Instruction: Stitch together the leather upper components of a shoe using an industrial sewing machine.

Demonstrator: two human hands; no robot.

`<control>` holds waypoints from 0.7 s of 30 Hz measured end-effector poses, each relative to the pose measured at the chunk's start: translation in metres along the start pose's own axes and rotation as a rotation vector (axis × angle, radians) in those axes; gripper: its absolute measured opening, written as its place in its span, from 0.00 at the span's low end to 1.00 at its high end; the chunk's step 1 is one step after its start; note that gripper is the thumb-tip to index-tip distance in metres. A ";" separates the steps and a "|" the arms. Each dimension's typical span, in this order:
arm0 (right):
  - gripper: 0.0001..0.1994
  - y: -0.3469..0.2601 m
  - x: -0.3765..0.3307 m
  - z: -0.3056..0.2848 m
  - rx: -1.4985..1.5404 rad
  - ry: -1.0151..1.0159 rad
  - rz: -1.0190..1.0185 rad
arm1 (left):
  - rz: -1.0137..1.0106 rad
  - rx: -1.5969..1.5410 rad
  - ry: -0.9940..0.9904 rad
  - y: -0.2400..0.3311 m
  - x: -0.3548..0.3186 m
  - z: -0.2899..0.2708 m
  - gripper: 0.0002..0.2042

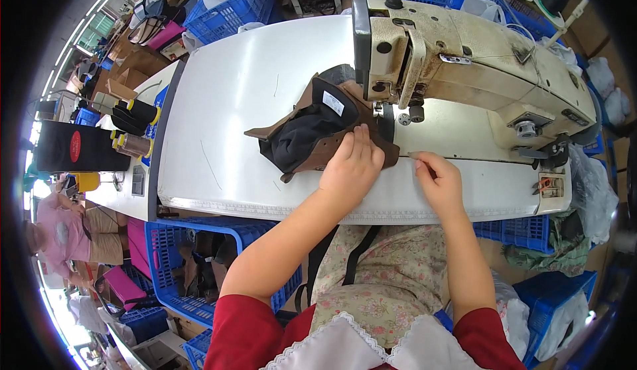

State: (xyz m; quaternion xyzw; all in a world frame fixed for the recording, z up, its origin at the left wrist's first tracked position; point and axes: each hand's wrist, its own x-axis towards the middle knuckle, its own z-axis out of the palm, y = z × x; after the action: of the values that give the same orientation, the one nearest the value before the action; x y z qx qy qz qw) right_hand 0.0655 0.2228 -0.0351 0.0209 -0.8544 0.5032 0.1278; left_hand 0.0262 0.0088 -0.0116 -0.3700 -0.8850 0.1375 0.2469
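Observation:
A brown leather-like piece (324,160) with a black lining (298,134) and a white label (333,103) lies on the white table of a sewing machine (451,58). Its right side sits beneath the machine's head, close to the presser foot (379,110). My left hand (353,168) rests on the piece's near right part, fingers stretched out side by side and the thumb hidden. Just right of the piece, my right hand (439,181) is closed, thumb and forefinger pinched at a small thin tip too tiny to name.
Along the table's front edge runs a ruler strip (265,209). Below it at left, a blue basket (154,254) holds brown pieces. Thread cones (136,115) stand at the left; small snips (545,184) lie at the right corner. Other people are farther left.

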 end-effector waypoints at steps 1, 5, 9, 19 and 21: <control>0.06 -0.001 0.001 0.000 0.002 -0.002 0.001 | -0.010 0.027 -0.010 0.001 -0.001 0.001 0.13; 0.06 -0.002 0.002 0.001 0.036 -0.003 -0.023 | -0.013 0.056 -0.013 -0.001 -0.003 0.002 0.15; 0.06 0.001 0.001 0.003 0.079 0.018 0.017 | -0.005 0.013 0.013 -0.001 -0.002 0.002 0.17; 0.08 -0.001 0.013 0.005 0.070 0.011 0.088 | -0.006 0.005 -0.007 -0.001 -0.002 0.004 0.18; 0.09 -0.012 0.026 0.009 0.072 0.046 -0.052 | -0.009 0.005 -0.013 -0.002 -0.003 0.003 0.18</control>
State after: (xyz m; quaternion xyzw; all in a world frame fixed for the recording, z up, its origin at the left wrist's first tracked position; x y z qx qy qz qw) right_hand 0.0403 0.2115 -0.0222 0.0363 -0.8318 0.5303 0.1597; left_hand 0.0248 0.0053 -0.0145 -0.3646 -0.8879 0.1410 0.2426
